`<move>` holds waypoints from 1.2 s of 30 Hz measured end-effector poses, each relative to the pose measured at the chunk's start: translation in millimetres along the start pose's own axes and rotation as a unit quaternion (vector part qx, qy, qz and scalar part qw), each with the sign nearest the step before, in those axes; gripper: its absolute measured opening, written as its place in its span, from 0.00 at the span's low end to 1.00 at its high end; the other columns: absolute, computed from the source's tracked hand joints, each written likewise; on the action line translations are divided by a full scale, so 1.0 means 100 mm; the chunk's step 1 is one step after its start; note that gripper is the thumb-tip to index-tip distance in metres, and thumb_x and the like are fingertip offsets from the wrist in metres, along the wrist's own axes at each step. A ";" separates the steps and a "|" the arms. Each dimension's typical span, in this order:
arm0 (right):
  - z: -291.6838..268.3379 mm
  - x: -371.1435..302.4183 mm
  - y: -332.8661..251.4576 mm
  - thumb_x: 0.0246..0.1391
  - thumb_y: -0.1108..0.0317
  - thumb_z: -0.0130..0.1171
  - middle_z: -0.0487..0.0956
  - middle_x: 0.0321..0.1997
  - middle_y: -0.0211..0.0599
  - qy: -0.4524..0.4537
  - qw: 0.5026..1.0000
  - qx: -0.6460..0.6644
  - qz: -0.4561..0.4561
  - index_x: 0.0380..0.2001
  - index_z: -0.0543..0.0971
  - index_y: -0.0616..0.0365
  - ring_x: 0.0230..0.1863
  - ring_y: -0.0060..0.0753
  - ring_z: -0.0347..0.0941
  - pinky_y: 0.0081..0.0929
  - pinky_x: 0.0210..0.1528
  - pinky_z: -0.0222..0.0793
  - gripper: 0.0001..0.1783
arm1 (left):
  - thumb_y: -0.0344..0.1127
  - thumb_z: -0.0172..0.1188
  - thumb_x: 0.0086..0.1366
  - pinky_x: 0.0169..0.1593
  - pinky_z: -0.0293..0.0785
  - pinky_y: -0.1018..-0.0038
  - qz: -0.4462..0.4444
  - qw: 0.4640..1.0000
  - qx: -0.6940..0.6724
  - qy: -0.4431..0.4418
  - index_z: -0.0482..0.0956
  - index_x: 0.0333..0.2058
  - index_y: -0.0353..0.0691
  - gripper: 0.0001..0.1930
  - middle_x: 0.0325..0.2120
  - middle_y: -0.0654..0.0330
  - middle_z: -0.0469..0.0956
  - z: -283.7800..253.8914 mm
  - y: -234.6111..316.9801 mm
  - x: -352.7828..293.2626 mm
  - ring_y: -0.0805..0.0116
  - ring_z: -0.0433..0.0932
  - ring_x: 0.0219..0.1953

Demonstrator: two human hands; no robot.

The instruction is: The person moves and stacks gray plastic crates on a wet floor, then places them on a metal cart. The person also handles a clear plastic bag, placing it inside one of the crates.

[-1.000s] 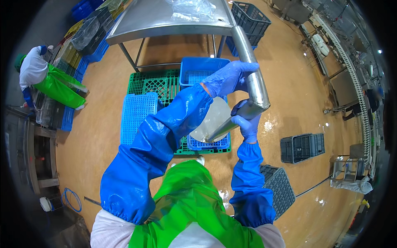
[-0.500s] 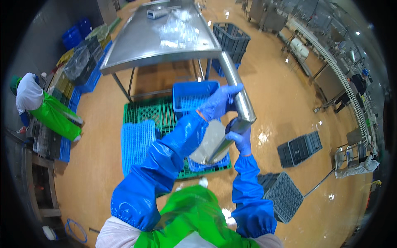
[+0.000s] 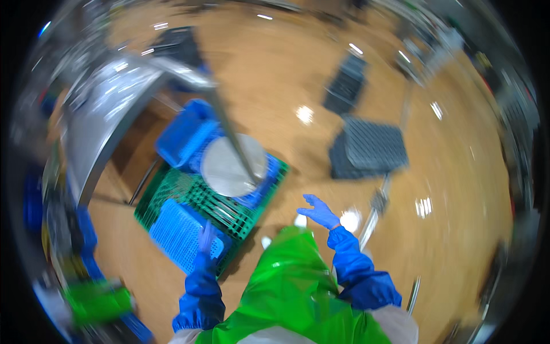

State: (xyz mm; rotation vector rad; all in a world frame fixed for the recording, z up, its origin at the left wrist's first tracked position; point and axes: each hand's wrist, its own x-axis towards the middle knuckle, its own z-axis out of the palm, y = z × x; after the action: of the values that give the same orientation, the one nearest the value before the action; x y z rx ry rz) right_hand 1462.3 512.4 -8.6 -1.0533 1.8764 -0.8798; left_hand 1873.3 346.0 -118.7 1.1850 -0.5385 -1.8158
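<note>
Right hand (image 3: 319, 212): fingers spread, thumb out, nothing in it, hanging over the floor (image 3: 452, 166) near a white shoe (image 3: 301, 221). Left hand (image 3: 207, 236): blurred, in front of the blue basket (image 3: 179, 232); can't tell how far open, or whether it touches or grips it. Basket sits on the green pallet (image 3: 172, 186). Metal pipe (image 3: 234, 135) out of both hands, slanting from the counter (image 3: 97, 123) corner to over the pale disc (image 3: 220, 169); can't tell if its lower end touches.
</note>
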 end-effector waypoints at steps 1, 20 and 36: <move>-0.07 -0.49 0.56 0.39 0.50 0.66 0.68 0.55 0.46 0.022 0.996 -0.008 0.083 0.55 0.64 0.62 0.55 0.42 0.65 0.34 0.55 0.62 0.42 | 0.31 0.51 0.60 0.35 0.75 0.72 -0.070 0.994 0.074 0.041 0.69 0.43 0.36 0.13 0.35 0.54 0.72 -0.52 -0.35 -0.29 0.66 0.74 0.38; -2.34 -5.54 3.78 0.26 0.53 0.73 0.75 0.42 0.50 0.290 0.812 -0.158 0.480 0.50 0.67 0.63 0.43 0.45 0.72 0.35 0.46 0.67 0.46 | 0.48 0.54 0.60 0.26 0.71 0.75 -0.149 0.917 0.367 0.050 0.70 0.40 0.40 0.18 0.25 0.60 0.73 -1.58 -0.95 -3.20 0.70 0.75 0.24; -0.22 -6.03 3.08 0.39 0.68 0.57 0.69 0.18 0.37 0.120 0.857 0.334 0.374 0.27 0.70 0.59 0.20 0.37 0.69 0.33 0.25 0.70 0.10 | 0.48 0.53 0.58 0.31 0.74 0.70 -0.250 0.837 0.485 0.048 0.74 0.38 0.35 0.20 0.28 0.52 0.77 -3.71 -2.10 -4.84 0.65 0.77 0.27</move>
State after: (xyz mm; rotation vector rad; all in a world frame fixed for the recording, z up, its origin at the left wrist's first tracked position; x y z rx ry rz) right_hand 1542.3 1181.3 -78.0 0.2291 1.7307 -1.0703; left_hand 2189.5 903.1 -195.3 2.2534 -1.2725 -1.9065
